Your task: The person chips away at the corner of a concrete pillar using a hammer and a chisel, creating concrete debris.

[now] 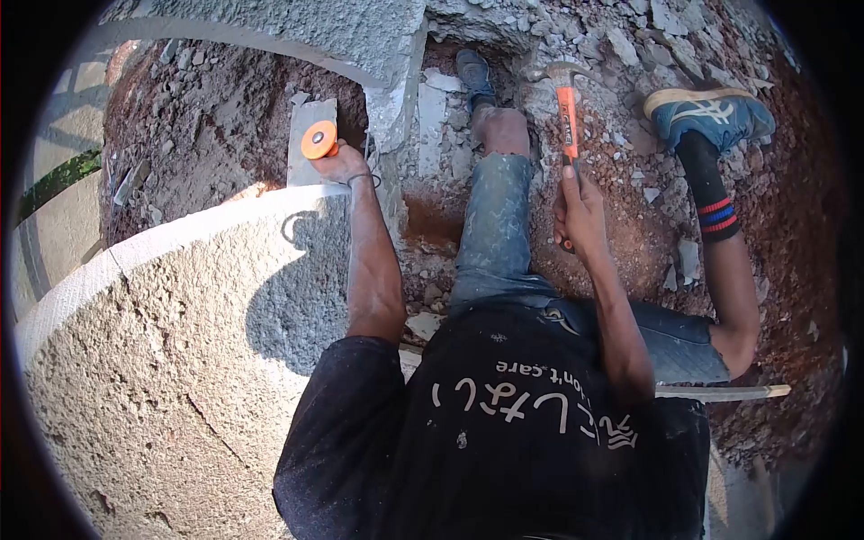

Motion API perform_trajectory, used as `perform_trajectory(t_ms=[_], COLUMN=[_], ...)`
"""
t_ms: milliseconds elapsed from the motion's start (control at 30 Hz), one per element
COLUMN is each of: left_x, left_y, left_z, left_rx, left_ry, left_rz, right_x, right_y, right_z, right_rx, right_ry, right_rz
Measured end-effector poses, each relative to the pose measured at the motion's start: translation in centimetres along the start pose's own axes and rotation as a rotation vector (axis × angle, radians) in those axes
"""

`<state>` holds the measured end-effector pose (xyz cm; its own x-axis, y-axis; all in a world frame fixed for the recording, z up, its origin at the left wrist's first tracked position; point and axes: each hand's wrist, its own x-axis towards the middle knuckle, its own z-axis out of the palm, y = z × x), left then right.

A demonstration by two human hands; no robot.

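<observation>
My left hand is closed round a tool with a round orange guard, at the end of the pale curved concrete wall. The tool's shaft is hidden behind the guard. In my right hand is a hammer with an orange and black handle. Its metal head points away from me, above the rubble. The hammer and the orange guard are well apart.
A rough concrete beam crosses the top left and meets a corner. A flat grey slab stands behind the guard. Broken stones and red soil lie around my legs. A thin bar lies at right.
</observation>
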<state>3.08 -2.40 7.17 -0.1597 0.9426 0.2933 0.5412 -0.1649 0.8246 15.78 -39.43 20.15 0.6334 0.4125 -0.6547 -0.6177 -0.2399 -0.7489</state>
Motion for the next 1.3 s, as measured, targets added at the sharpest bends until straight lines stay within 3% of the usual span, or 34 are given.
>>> perform_trajectory(t_ms=[133,333,433,600,667,700,800,967,1167,1300], left_x=[0.8,1.9,2.2,1.5,1.4,1.5,1.8,2.7,1.8,1.2], left_y=[-1.3,-1.7,-3.8,-5.7,-4.9,-3.7,-0.6,-5.6,-3.4,-5.9], left_z=[1.1,1.5,2.0,1.8,0.9,0.0,-0.8,1.0,0.6,1.3], left_rx=[0.007,0.088,0.009,-0.061,-0.103,-0.028,0.004,-0.146,-0.115,-0.053], left_ry=[-0.193,-0.197,-0.255,-0.198,-0.155,-0.200,-0.200,-0.185,-0.168,-0.206], left_rz=[0.237,0.225,0.053,0.185,0.161,0.044,0.034,0.054,0.028,0.077], right_x=[-0.4,-1.0,-0.9,-1.1,-1.0,-1.0,-0.7,-0.5,-1.0,-0.5], right_y=[-0.4,-1.6,-2.1,-2.7,-2.8,-2.8,-2.9,-2.5,-3.2,-3.1], right_z=[0.2,1.2,1.6,1.4,1.2,1.2,1.1,1.5,2.1,2.5], right_rx=[-0.099,-0.283,-0.313,-0.327,-0.358,-0.363,-0.385,-0.428,-0.507,-0.540], right_ry=[-0.114,-0.181,-0.197,-0.204,-0.194,-0.198,-0.208,-0.204,-0.221,-0.241], right_rz=[-0.055,-0.100,-0.111,-0.133,-0.211,-0.205,-0.203,-0.270,-0.180,-0.294])
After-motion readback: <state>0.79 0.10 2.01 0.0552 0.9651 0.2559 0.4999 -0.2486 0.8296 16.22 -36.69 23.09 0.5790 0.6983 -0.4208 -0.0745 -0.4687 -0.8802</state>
